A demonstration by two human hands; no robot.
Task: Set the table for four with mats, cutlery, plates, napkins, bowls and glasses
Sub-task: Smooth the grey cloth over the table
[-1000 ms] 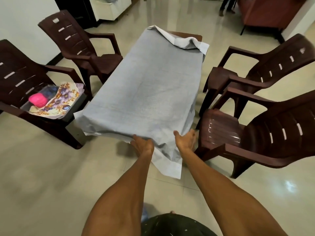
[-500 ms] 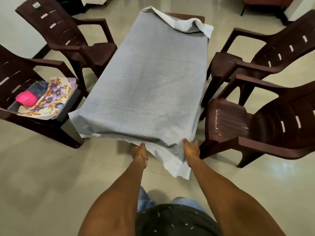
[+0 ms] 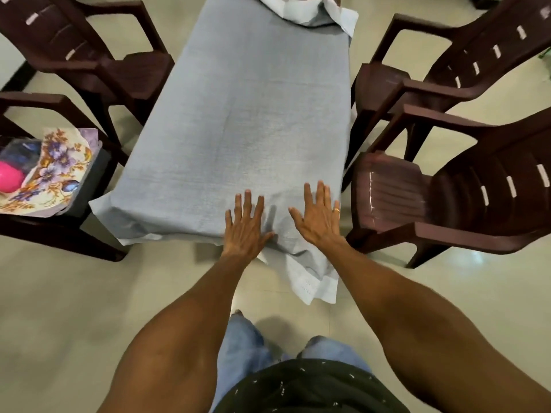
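Head view looks down on a pale floor (image 3: 59, 308) with lots of open room near the person's legs. On it stands a long table, all covered by a grey cloth (image 3: 238, 114). The cloth hangs over the near edge, and one corner of it (image 3: 313, 281) droops down toward the floor. At the far end the cloth is folded back on itself, and the picture cuts that end off.

Four brown chairs stand around the table. The near right chair (image 3: 432, 204) sits just beside the table's corner, with only a thin gap. The far right chair (image 3: 417, 84) is close behind it. The far left chair (image 3: 89, 55) leaves a wider gap to the table. The near left chair (image 3: 44, 234) is partly cut off by the picture's edge.

On that chair's seat lies a flowered mat (image 3: 50, 171). Half under it is a pink round thing (image 3: 9, 180), and I cannot tell what it is. A dark blurry thing sits behind it too.

Both hands lie flat on the cloth at the near edge, close together but not touching. The left hand (image 3: 246, 226) has its fingers straight and spread. The right hand (image 3: 317, 217) is spread flat too, and it wears a ring (image 3: 336, 210). Neither hand holds anything.
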